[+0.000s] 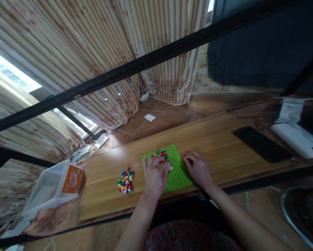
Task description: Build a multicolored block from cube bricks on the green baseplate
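A green studded baseplate (180, 176) lies on the wooden board, with a patch of small coloured toy bricks (163, 153) on its upper part. Over the plate is my left hand (156, 176), its thumb and forefinger pinched at a small pale brick (170, 167) on the right side of the patch. The hand covers part of the patch. At the plate's right edge rests my right hand (198, 169), fingers curled in and thumb against them; whatever they may hold is hidden. Left of the plate lies a loose pile of mixed-colour bricks (126, 180).
The wooden board (211, 139) carries a black phone-like slab (263, 143) on its right. A white device (299, 139) sits beyond it. A clear plastic bin (45, 191) with an orange label stands off the left end. A dark metal bar (146, 61) crosses ahead.
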`<state>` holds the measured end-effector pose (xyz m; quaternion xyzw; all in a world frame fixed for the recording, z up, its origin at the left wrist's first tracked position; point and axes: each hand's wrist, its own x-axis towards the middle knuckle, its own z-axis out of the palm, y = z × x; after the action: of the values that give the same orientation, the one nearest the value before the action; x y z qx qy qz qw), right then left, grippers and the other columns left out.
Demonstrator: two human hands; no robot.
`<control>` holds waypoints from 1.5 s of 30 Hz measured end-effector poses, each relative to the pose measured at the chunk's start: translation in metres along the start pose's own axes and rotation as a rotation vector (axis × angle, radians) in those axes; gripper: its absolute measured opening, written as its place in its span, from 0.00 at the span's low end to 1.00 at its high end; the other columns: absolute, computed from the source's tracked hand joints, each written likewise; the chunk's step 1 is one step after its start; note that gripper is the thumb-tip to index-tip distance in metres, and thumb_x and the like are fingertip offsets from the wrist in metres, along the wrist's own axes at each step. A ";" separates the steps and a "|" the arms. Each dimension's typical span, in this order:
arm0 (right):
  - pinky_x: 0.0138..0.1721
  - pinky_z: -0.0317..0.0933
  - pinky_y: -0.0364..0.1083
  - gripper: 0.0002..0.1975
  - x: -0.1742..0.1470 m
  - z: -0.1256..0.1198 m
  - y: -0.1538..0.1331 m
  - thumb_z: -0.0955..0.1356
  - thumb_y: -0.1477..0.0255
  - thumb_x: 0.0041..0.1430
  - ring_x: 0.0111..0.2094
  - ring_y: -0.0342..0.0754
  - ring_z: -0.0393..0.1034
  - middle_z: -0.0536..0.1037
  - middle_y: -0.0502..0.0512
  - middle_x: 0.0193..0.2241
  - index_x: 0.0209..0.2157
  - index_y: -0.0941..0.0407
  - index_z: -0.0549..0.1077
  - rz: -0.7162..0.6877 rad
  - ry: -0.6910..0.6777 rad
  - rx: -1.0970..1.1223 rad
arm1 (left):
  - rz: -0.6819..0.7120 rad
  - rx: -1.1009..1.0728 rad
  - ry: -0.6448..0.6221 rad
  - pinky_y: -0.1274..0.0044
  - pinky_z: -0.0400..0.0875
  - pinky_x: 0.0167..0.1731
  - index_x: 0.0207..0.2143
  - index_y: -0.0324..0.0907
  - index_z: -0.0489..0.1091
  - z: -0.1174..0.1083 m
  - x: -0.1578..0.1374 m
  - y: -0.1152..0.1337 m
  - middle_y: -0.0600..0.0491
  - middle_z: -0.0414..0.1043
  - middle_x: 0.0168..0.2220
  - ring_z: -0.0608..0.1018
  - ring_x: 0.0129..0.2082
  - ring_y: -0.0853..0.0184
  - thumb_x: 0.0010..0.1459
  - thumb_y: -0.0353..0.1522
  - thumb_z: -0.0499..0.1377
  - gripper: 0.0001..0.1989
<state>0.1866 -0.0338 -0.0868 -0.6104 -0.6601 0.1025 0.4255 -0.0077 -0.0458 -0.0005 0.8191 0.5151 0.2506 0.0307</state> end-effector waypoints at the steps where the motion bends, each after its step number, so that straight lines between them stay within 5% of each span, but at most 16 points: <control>1: 0.42 0.60 0.49 0.09 0.000 -0.001 -0.001 0.63 0.71 0.60 0.37 0.49 0.68 0.76 0.55 0.32 0.29 0.55 0.73 0.004 -0.003 -0.002 | 0.008 0.005 -0.004 0.56 0.50 0.57 0.33 0.53 0.77 0.002 0.002 0.000 0.54 0.76 0.40 0.71 0.46 0.60 0.61 0.34 0.56 0.09; 27: 0.41 0.59 0.47 0.09 0.001 -0.003 -0.005 0.64 0.74 0.60 0.37 0.48 0.68 0.76 0.55 0.32 0.28 0.55 0.73 0.022 -0.006 0.003 | -0.085 -0.013 -0.013 0.58 0.45 0.59 0.29 0.51 0.75 -0.002 0.012 0.009 0.59 0.77 0.37 0.73 0.44 0.64 0.54 0.31 0.63 0.05; 45: 0.41 0.59 0.47 0.08 0.001 -0.003 -0.006 0.64 0.74 0.60 0.37 0.49 0.68 0.75 0.54 0.32 0.29 0.55 0.72 0.026 -0.012 -0.006 | -0.051 0.036 0.101 0.56 0.45 0.60 0.30 0.49 0.75 0.011 0.005 0.007 0.56 0.77 0.37 0.74 0.44 0.62 0.56 0.30 0.61 0.05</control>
<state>0.1846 -0.0356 -0.0810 -0.6196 -0.6551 0.1097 0.4182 0.0049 -0.0426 -0.0059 0.7924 0.5413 0.2813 -0.0037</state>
